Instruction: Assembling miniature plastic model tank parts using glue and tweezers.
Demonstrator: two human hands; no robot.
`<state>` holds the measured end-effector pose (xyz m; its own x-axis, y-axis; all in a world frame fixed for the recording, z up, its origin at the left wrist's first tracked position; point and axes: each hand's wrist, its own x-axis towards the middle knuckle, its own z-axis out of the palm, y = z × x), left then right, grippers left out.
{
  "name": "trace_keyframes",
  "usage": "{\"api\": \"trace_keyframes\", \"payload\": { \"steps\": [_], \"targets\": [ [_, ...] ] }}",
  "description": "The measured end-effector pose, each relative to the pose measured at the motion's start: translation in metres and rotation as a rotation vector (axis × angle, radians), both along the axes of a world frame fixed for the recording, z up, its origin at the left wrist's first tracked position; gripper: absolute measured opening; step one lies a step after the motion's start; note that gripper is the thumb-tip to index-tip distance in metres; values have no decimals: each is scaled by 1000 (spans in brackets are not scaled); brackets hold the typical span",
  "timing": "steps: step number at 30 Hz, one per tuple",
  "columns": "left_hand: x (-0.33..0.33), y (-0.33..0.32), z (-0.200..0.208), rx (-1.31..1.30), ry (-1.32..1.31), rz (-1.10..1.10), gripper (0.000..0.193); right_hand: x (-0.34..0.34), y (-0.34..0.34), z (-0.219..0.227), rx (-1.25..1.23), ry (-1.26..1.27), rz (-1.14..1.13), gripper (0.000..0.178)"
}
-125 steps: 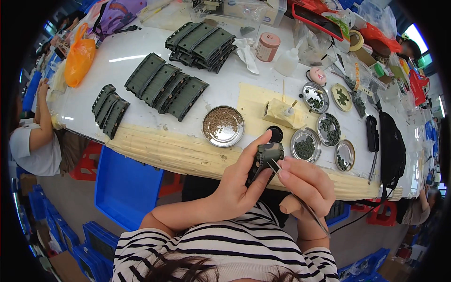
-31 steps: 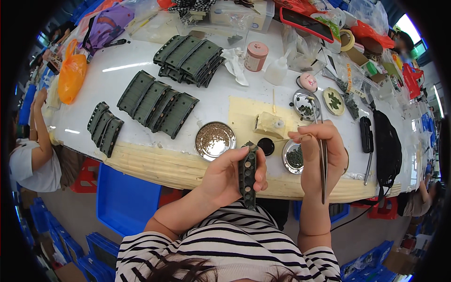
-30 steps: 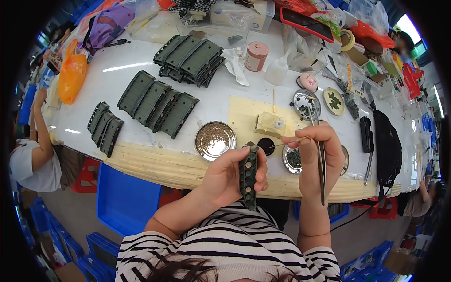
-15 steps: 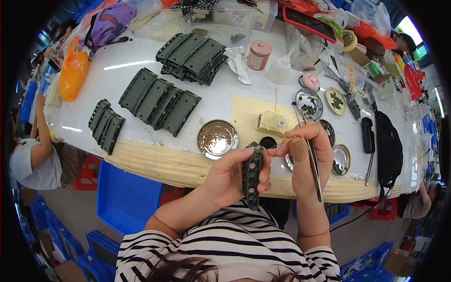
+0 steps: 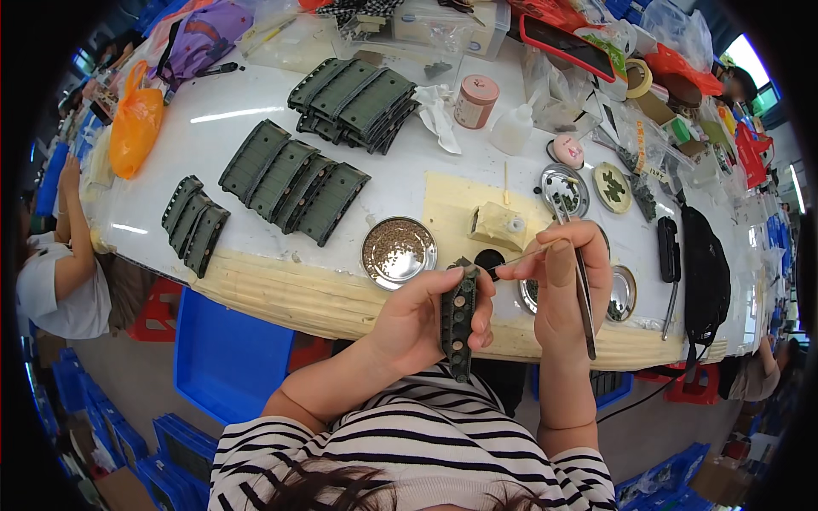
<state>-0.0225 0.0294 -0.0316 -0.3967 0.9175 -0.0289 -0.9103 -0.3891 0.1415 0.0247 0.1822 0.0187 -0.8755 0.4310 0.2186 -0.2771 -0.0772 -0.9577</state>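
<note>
My left hand (image 5: pixel 407 317) is closed around a narrow dark green panel (image 5: pixel 458 328) with small round discs along its face, held upright before my chest. To its right, my right hand (image 5: pixel 566 289) pinches a thin stick (image 5: pixel 530 255) between thumb and fingertip. The stick's tip points left toward the panel's top end, with a small gap between them. A pair of metal tweezers (image 5: pixel 585 311) is tucked in that same hand, running down along the palm. Just beyond the stick sits a small black round cup (image 5: pixel 489 260).
Stacks of curved green panels (image 5: pixel 351 100) lie at the back left and left. A metal dish (image 5: pixel 398 253) holds small brown discs. More dishes (image 5: pixel 564 189) with green bits, a white squeeze bottle (image 5: pixel 513 128) and a pink jar (image 5: pixel 476 101) stand farther right.
My right hand has shifted slightly right, and the stick's tip has drawn back from the panel's top end. The left hand keeps hold of the panel nearly in place.
</note>
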Motion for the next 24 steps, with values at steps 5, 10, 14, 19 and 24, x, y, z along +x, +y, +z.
{"api": "trace_keyframes", "payload": {
  "steps": [5, 10, 14, 19, 24],
  "targets": [
    [-1, -3, -1, -101, 88, 5, 41, -5, 14, 2, 157, -7, -158, 11],
    [-4, -7, 20, -147, 125, 35, 53, -16, 27, -4, 845, 11, -415, 7],
    [-2, -15, 26, -274, 272, 58, 56, -22, 28, -10, 1144, 20, -383, 9],
    [-2, -23, 25, -527, 778, 163, 48, -11, 20, -1, 975, 120, -451, 10],
    [-3, -23, 24, -666, 1178, 327, 43, 4, 7, 5, 514, 132, -75, 4]
  ]
}}
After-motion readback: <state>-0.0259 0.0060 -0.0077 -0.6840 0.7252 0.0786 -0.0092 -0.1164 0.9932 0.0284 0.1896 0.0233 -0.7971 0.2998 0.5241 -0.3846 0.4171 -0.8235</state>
